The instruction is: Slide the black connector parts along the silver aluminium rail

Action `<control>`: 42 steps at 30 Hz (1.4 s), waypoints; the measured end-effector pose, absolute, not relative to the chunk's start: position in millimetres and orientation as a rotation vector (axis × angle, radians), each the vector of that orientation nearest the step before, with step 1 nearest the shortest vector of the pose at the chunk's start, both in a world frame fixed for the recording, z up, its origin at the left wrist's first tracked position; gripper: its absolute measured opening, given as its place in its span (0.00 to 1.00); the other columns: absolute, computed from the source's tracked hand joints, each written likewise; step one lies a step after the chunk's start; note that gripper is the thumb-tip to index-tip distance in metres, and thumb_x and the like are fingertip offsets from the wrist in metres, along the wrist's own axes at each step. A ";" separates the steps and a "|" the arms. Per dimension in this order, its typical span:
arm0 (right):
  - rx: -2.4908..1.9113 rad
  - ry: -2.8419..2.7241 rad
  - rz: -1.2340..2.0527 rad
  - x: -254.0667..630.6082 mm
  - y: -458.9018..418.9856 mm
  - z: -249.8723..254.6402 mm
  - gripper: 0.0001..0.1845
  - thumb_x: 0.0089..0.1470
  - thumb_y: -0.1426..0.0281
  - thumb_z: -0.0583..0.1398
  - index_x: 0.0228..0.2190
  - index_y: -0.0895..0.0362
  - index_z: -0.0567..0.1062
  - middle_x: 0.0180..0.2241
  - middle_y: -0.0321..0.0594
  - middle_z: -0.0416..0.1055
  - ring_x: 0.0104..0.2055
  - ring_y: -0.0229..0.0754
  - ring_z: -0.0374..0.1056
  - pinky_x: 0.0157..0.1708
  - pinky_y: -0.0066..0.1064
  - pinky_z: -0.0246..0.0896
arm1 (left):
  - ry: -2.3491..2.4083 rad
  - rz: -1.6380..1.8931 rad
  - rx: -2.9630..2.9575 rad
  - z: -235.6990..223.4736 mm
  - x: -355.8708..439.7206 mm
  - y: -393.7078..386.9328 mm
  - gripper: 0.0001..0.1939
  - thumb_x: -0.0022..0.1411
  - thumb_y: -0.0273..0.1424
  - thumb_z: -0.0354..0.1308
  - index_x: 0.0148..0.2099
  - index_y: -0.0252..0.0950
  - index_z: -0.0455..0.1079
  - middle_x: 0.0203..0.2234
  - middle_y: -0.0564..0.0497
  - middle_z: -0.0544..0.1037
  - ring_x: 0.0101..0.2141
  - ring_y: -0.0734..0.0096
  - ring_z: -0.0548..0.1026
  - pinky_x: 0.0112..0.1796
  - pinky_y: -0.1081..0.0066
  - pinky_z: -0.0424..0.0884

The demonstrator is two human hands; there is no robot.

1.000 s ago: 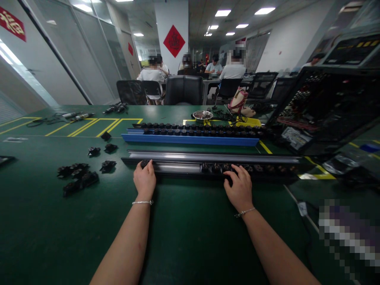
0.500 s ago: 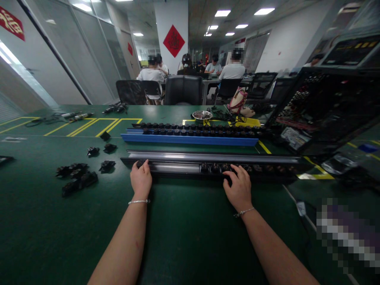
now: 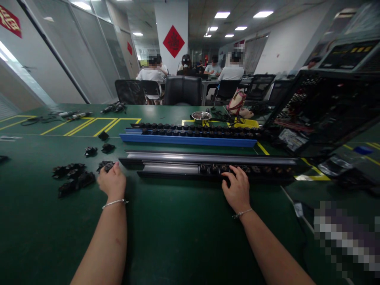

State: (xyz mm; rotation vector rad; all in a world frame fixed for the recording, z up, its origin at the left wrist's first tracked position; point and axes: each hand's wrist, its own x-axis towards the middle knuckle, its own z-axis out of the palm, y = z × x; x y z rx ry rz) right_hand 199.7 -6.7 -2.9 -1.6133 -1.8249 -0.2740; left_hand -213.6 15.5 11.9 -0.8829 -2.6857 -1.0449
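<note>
A long black and silver rail (image 3: 208,159) lies across the green table (image 3: 184,229), with a row of small black parts seated in its right half. My right hand (image 3: 236,190) rests on that row, fingers curled over the parts near the rail's middle. My left hand (image 3: 112,180) is off the rail's left end, fingers bent down onto a loose black part (image 3: 104,166). More loose black parts (image 3: 73,177) lie in a cluster just left of that hand.
A second rail on a blue strip (image 3: 190,136) lies farther back, filled with black parts. A metal bowl (image 3: 201,115) and a yellow tray (image 3: 246,123) stand behind it. A black wire rack (image 3: 323,107) fills the right side. Several people sit at desks beyond the table.
My left hand has left the rail's left end and moved left to a loose black part. My right hand has stayed on the row of parts.
</note>
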 end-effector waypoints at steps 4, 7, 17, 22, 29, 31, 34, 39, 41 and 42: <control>-1.603 -1.820 -0.279 199.6 -6.5 -4.1 0.10 0.51 0.72 0.54 0.35 0.55 0.74 0.51 0.45 0.63 0.59 0.52 0.51 0.55 0.49 0.52 | -2.742 -1.006 -0.605 17.6 -240.3 2.4 0.20 0.59 0.40 0.46 0.44 0.36 0.72 0.54 0.41 0.67 0.54 0.46 0.60 0.50 0.45 0.60; -1.594 -1.814 -0.281 199.1 -6.5 -4.9 0.10 0.51 0.72 0.54 0.35 0.55 0.73 0.51 0.45 0.63 0.59 0.52 0.51 0.55 0.49 0.52 | -2.762 -0.996 -0.545 16.5 -254.5 -7.1 0.19 0.59 0.41 0.45 0.41 0.38 0.73 0.55 0.44 0.67 0.55 0.48 0.59 0.51 0.46 0.58; -1.603 -1.784 -0.268 196.7 -5.5 -7.0 0.10 0.49 0.72 0.55 0.34 0.55 0.73 0.51 0.46 0.63 0.59 0.52 0.50 0.55 0.49 0.51 | -2.321 -1.146 -1.097 23.7 -200.2 -2.4 0.19 0.57 0.38 0.51 0.47 0.32 0.69 0.61 0.38 0.56 0.61 0.45 0.50 0.56 0.44 0.50; -1.621 -1.769 -0.255 194.5 -6.3 -5.2 0.10 0.48 0.73 0.55 0.34 0.55 0.73 0.51 0.45 0.63 0.59 0.53 0.50 0.55 0.49 0.51 | -1.847 -1.208 -2.037 26.9 -77.7 0.6 0.22 0.62 0.36 0.48 0.56 0.32 0.59 0.55 0.39 0.65 0.57 0.60 0.60 0.56 0.57 0.58; -1.607 -1.764 -0.266 194.1 -7.1 -5.1 0.11 0.48 0.74 0.55 0.34 0.55 0.74 0.51 0.45 0.64 0.59 0.52 0.51 0.55 0.48 0.51 | -1.963 -0.984 -2.243 16.2 21.9 17.3 0.20 0.60 0.42 0.52 0.52 0.40 0.66 0.48 0.46 0.74 0.51 0.60 0.67 0.55 0.54 0.56; -1.602 -1.753 -0.255 193.3 -6.6 -5.7 0.11 0.48 0.74 0.55 0.34 0.55 0.74 0.51 0.45 0.64 0.59 0.51 0.50 0.55 0.48 0.50 | -1.990 -0.999 -2.195 16.9 26.9 19.7 0.18 0.59 0.42 0.54 0.50 0.43 0.68 0.47 0.48 0.75 0.50 0.61 0.68 0.55 0.54 0.54; -1.613 -1.731 -0.240 191.6 -6.0 -5.7 0.11 0.48 0.74 0.55 0.34 0.55 0.74 0.51 0.45 0.64 0.59 0.52 0.50 0.56 0.48 0.49 | -1.984 -1.018 -2.175 17.5 27.7 20.5 0.18 0.57 0.43 0.56 0.49 0.45 0.69 0.47 0.50 0.75 0.50 0.61 0.69 0.55 0.53 0.53; -1.613 -1.725 -0.238 191.5 -5.8 -4.9 0.10 0.47 0.74 0.55 0.33 0.54 0.74 0.51 0.44 0.64 0.59 0.52 0.51 0.55 0.48 0.50 | -1.997 -1.020 -2.177 15.8 27.6 20.4 0.17 0.57 0.43 0.55 0.48 0.44 0.70 0.47 0.49 0.75 0.49 0.61 0.69 0.54 0.55 0.54; -1.613 -1.735 -0.232 192.2 -6.1 -4.7 0.10 0.47 0.75 0.55 0.33 0.54 0.73 0.51 0.44 0.64 0.59 0.52 0.51 0.55 0.48 0.50 | -1.989 -1.022 -2.176 14.7 27.3 20.4 0.17 0.58 0.42 0.54 0.48 0.43 0.70 0.47 0.49 0.75 0.50 0.62 0.68 0.55 0.56 0.53; -1.613 -1.738 -0.230 192.5 -6.2 -4.6 0.10 0.47 0.75 0.55 0.33 0.54 0.73 0.51 0.44 0.64 0.59 0.52 0.50 0.55 0.48 0.50 | -1.983 -1.023 -2.174 14.0 26.8 20.5 0.17 0.58 0.41 0.54 0.49 0.43 0.69 0.47 0.49 0.75 0.50 0.62 0.68 0.55 0.56 0.53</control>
